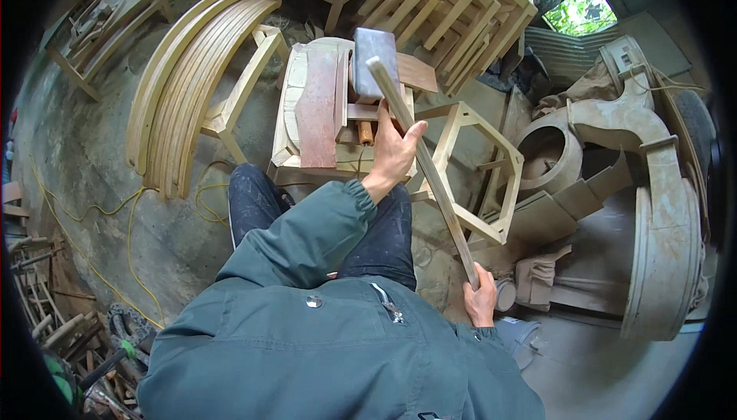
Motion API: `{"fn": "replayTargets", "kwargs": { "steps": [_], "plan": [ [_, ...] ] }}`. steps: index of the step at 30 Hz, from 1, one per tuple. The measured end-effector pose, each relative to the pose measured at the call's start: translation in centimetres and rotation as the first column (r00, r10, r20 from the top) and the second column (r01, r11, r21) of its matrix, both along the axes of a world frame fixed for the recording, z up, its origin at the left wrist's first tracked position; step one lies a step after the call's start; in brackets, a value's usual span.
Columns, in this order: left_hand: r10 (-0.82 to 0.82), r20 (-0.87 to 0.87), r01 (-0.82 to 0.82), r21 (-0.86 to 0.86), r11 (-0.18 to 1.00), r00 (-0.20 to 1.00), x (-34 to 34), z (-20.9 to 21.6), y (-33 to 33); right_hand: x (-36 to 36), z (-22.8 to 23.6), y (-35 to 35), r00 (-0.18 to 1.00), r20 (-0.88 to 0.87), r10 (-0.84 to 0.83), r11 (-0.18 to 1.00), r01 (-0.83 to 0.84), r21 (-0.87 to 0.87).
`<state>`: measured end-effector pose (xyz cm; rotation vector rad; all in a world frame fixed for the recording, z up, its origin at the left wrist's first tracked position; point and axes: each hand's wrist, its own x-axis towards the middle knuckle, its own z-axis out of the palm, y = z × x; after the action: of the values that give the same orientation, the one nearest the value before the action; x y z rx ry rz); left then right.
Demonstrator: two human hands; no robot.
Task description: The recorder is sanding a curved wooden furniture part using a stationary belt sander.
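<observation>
A long, narrow wooden strip (441, 193) slants across in front of me, from the workstand toward my right side. My left hand (394, 149) is closed around its upper part, thumb on one side and fingers on the other. Down at the near end, my right hand (481, 297) grips the strip. Its far end overlaps a grey box-shaped block (375, 51) on the stand; whether they touch I cannot tell. Just left of my left hand is an orange-brown cylindrical piece (366, 133). A reddish curved board (317, 113) lies on the workstand between my knees.
Curved wooden pieces (184, 82) are stacked at the left beside a wooden frame (247, 86). An angular wooden frame (503, 178) stands right of the strip. More frames (453, 13) pile up behind. Dusty ducting (660, 190) fills the right; a yellow cord (130, 243) crosses the floor.
</observation>
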<state>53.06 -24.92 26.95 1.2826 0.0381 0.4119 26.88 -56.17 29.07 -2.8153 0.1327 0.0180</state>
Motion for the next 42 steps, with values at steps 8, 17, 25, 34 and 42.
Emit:
{"fn": "replayTargets", "kwargs": {
  "steps": [8, 17, 25, 34, 42],
  "plan": [
    [0.02, 0.183, -0.172, 0.874, 0.454, 0.983, 5.0, -2.4, 2.3, 6.6, 7.6, 7.4, 0.973, -0.164, 0.162, 0.98, -0.178, -0.091],
    [-0.246, 0.188, -0.109, 0.947, 0.301, 0.951, 14.3, -3.5, 6.9, 13.9, 9.8, 14.3, 0.959, -0.234, 0.158, 0.888, -0.242, -0.392],
    [-0.235, 0.286, -0.171, 0.894, 0.414, 0.929, 12.2, -4.0, 5.1, 11.5, 10.8, 13.6, 0.94, -0.279, 0.198, 0.916, -0.279, -0.29],
    [-0.236, 0.266, -0.107, 0.844, 0.526, 0.935, 3.6, -2.4, 2.6, 5.4, 18.9, 13.4, 0.89, -0.412, 0.197, 0.906, -0.326, -0.27],
    [-0.251, 0.145, -0.054, 0.941, 0.335, 0.957, 11.7, -3.3, 5.9, 12.0, 10.9, 14.5, 0.92, -0.344, 0.186, 0.918, -0.287, -0.272]
  ]
}}
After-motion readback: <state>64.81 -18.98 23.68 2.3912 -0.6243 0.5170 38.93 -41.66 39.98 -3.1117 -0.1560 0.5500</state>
